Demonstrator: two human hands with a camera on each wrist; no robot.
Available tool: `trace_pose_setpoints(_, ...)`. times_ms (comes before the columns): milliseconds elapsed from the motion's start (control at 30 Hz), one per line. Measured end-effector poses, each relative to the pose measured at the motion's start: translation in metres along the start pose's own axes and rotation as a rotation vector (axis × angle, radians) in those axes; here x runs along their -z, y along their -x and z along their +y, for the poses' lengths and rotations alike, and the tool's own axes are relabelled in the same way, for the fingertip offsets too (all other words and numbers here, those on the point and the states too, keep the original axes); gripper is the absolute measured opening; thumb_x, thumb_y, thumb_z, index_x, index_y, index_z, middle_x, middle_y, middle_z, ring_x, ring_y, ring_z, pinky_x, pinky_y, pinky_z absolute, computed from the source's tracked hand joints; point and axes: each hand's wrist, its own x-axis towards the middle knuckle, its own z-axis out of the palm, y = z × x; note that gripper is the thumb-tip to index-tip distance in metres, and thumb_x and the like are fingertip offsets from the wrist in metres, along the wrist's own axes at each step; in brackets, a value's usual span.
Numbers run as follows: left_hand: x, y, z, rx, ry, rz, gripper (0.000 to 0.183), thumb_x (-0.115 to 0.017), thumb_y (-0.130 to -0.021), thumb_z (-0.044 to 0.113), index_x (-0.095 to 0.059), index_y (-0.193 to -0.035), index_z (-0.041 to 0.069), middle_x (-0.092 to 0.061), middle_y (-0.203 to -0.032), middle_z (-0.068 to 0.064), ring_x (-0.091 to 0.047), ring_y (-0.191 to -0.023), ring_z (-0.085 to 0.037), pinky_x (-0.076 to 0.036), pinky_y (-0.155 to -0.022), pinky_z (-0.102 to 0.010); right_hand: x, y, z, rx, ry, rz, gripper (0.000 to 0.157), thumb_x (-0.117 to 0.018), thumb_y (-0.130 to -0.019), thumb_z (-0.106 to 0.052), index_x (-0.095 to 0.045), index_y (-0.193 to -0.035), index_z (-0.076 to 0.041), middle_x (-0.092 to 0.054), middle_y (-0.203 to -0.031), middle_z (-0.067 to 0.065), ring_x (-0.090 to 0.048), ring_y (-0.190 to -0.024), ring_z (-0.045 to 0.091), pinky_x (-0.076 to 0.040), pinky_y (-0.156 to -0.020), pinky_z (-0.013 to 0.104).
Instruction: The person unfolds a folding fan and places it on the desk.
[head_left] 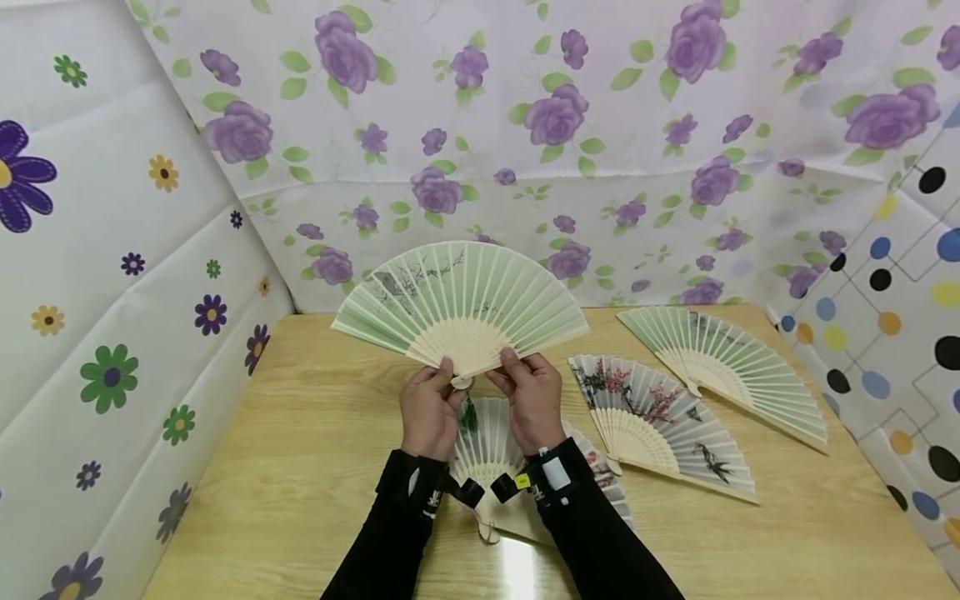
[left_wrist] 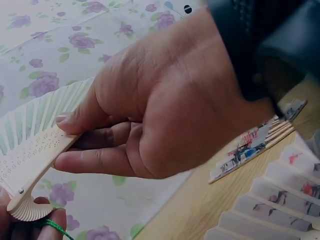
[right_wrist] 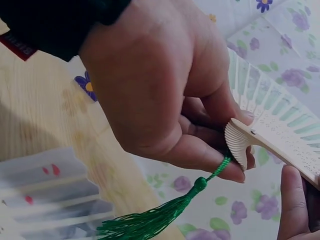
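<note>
A spread pale-green folding fan [head_left: 457,287] with a dark branch print is held up over the table. My left hand [head_left: 429,417] pinches it at its pivot end, where a green tassel [head_left: 468,412] hangs down. My right hand [head_left: 536,396] pinches the guard stick on the right side between thumb and fingers. In the right wrist view, the left hand [right_wrist: 145,95] holds the curved rib ends beside the tassel cord. The left wrist view shows the right hand [left_wrist: 155,105] with its thumb on the pierced ribs. Below my wrists lies another spread fan [head_left: 491,433], partly hidden.
To the right on the wooden table [head_left: 300,467] lie a spread grey-white fan [head_left: 660,408] with pink blossoms and a spread green fan [head_left: 731,354]. Flowered cloth [head_left: 510,150] hangs behind the table, with patterned cloths along both sides.
</note>
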Motion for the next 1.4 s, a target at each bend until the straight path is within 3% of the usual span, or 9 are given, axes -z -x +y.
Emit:
trace_pose_setpoints(267, 0.002, 0.001, -0.003, -0.035, -0.080, -0.068, 0.034, -0.055, -0.121, 0.009, -0.068, -0.143, -0.014, -0.075, -0.114, -0.006, -0.080, -0.101, -0.011, -0.070, -0.088, -0.023, 0.001, -0.004, -0.010, -0.013, 0.023, 0.006, 0.015, -0.065, -0.116, -0.005, -0.076, -0.124, 0.002, -0.077, -0.107, 0.001, -0.082, -0.098, 0.012, -0.071, -0.098, 0.032)
trace_pose_setpoints(600, 0.005, 0.001, -0.001, -0.077, -0.202, -0.078, 0.028, -0.062, -0.118, 0.009, -0.076, -0.130, -0.012, -0.078, -0.098, 0.000, -0.076, -0.091, -0.010, -0.068, -0.083, -0.025, 0.004, -0.006, -0.013, -0.025, 0.031, 0.008, 0.015, -0.067, -0.115, -0.006, -0.076, -0.125, 0.001, -0.079, -0.104, 0.001, -0.081, -0.096, 0.012, -0.072, -0.095, 0.030)
trace_pose_setpoints(767, 0.004, 0.000, -0.001, -0.061, -0.131, -0.069, 0.027, -0.063, -0.118, 0.008, -0.076, -0.129, -0.012, -0.077, -0.100, -0.003, -0.078, -0.089, -0.011, -0.069, -0.080, -0.025, 0.001, -0.004, -0.010, -0.031, -0.017, 0.044, 0.014, -0.064, -0.117, -0.006, -0.075, -0.124, -0.001, -0.077, -0.106, 0.002, -0.081, -0.095, 0.011, -0.071, -0.096, 0.029)
trace_pose_setpoints(900, 0.004, 0.001, -0.001, -0.026, -0.081, -0.057, 0.032, -0.059, -0.120, 0.011, -0.071, -0.136, -0.013, -0.075, -0.106, -0.004, -0.079, -0.093, -0.011, -0.071, -0.088, -0.025, -0.002, -0.001, -0.005, -0.048, -0.059, 0.075, 0.016, -0.062, -0.118, -0.009, -0.074, -0.125, -0.001, -0.076, -0.108, 0.001, -0.081, -0.096, 0.010, -0.071, -0.097, 0.028)
trace_pose_setpoints(1000, 0.003, 0.001, -0.001, -0.015, -0.071, -0.050, 0.034, -0.057, -0.121, 0.011, -0.068, -0.140, -0.013, -0.075, -0.107, -0.003, -0.080, -0.097, -0.010, -0.071, -0.093, -0.026, -0.002, -0.001, -0.004, -0.043, -0.052, 0.067, 0.017, -0.062, -0.118, -0.010, -0.073, -0.127, 0.000, -0.076, -0.109, 0.001, -0.082, -0.097, 0.011, -0.071, -0.097, 0.028)
trace_pose_setpoints(1167, 0.001, 0.001, -0.002, -0.021, -0.052, -0.045, 0.031, -0.061, -0.119, 0.011, -0.071, -0.136, -0.012, -0.075, -0.105, -0.004, -0.079, -0.093, -0.011, -0.071, -0.089, -0.025, 0.002, -0.004, -0.010, -0.029, -0.021, 0.032, 0.015, -0.062, -0.118, -0.009, -0.075, -0.123, -0.002, -0.075, -0.107, 0.000, -0.081, -0.096, 0.011, -0.071, -0.097, 0.029)
trace_pose_setpoints(1400, -0.004, 0.005, -0.007, -0.033, -0.029, -0.043, 0.028, -0.060, -0.119, 0.008, -0.073, -0.135, -0.011, -0.076, -0.106, -0.004, -0.082, -0.097, -0.011, -0.071, -0.094, -0.026, 0.002, -0.003, -0.014, 0.008, -0.053, 0.038, 0.014, -0.062, -0.118, -0.007, -0.076, -0.116, -0.007, -0.077, -0.103, -0.001, -0.080, -0.094, 0.011, -0.071, -0.095, 0.028)
